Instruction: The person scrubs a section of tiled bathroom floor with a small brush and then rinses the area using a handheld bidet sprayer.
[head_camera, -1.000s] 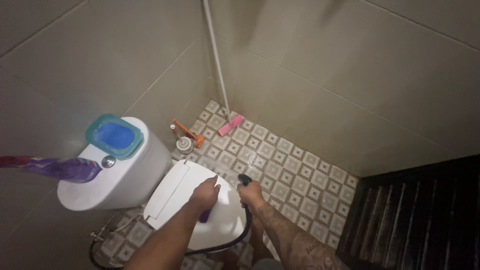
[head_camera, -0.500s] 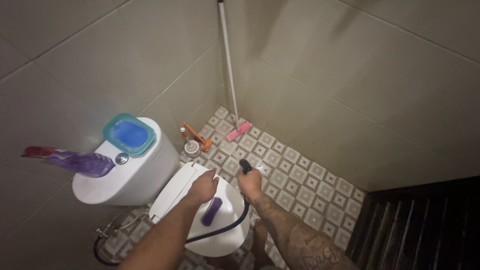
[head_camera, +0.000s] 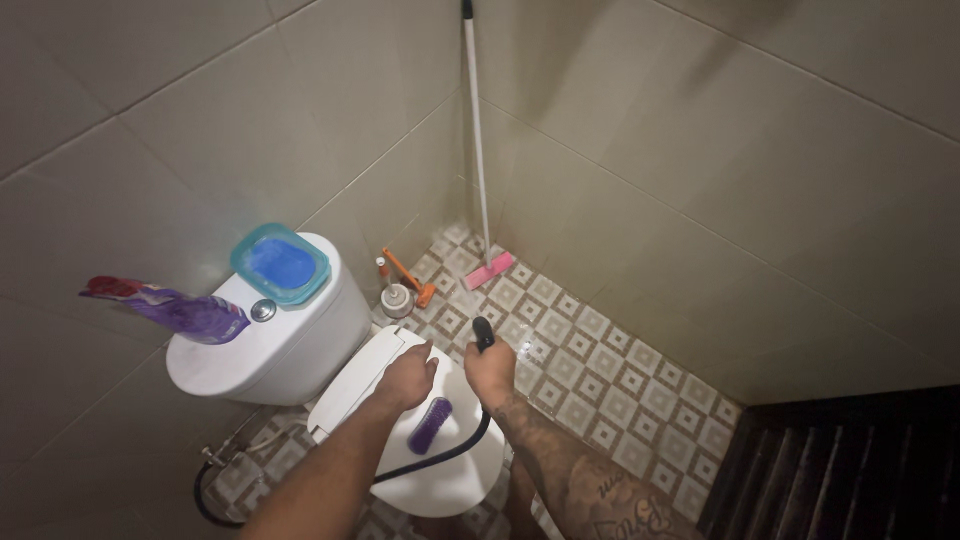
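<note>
Now purple brush fully uncovered on toilet lid; left hand flat, empty; right hand grip closed round sprayer.

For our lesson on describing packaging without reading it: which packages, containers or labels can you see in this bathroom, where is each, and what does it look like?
Purple pouch: lies on the left of the toilet tank, soft, crumpled, purple with a red end.
Blue tub: sits on the tank lid, a rounded rectangle, teal rim, blue lid.
Small bottle: stands on the floor in the corner beside the tank, round, pale.
No signs or screens in view.
</note>
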